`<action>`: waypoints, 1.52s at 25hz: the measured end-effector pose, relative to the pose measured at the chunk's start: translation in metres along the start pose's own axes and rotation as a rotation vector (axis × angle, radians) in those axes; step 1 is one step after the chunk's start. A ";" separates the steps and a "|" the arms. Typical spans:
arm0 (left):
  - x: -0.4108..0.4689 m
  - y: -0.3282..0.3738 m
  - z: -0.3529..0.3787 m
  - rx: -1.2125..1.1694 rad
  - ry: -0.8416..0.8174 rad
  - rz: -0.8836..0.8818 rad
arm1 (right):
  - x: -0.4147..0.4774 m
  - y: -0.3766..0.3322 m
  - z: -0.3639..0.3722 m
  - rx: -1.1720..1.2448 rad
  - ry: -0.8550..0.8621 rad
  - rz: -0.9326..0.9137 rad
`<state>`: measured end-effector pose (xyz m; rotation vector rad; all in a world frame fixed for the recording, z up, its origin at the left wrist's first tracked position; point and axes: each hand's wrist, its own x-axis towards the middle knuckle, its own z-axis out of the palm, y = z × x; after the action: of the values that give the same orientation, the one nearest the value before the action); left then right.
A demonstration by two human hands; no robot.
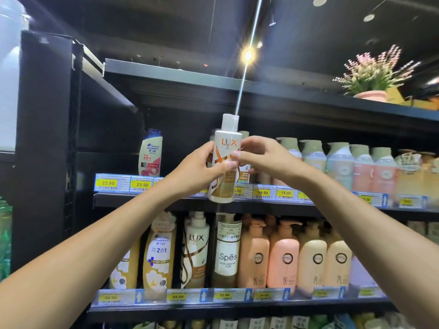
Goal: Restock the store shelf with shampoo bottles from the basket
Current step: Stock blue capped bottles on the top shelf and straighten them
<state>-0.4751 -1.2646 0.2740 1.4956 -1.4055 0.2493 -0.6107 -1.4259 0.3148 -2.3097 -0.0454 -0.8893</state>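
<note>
Dark store shelf (133, 202), gap left of centre. Lux bottle (225, 143) upright in front — left hand (202, 168) wrapped round it, right hand (260, 153) seemingly pinching it. Best slid in label-forward, base first.

Dark ceiling (142, 17) with one glaring spotlight (248, 55) above black store shelving (45, 115), potted pink-flowered plant (375, 74) on top.

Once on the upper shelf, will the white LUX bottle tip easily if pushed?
Probably: the LUX bottle is tall and narrow, so a high push may topple it. Its glossy wall looks slippery; the left hand and right hand both grip it.
</note>
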 end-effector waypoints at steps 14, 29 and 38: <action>0.061 0.001 0.010 -0.071 0.050 -0.084 | 0.024 0.027 -0.027 0.092 0.175 0.006; 0.064 -0.008 0.017 -0.019 0.033 -0.124 | 0.033 0.052 -0.021 0.119 0.158 0.032; 0.062 -0.022 0.026 0.116 -0.040 -0.164 | 0.023 0.070 -0.014 0.087 0.078 0.098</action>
<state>-0.4503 -1.3273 0.2963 1.7100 -1.3091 0.2024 -0.5840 -1.4939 0.2967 -2.1757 0.0606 -0.9083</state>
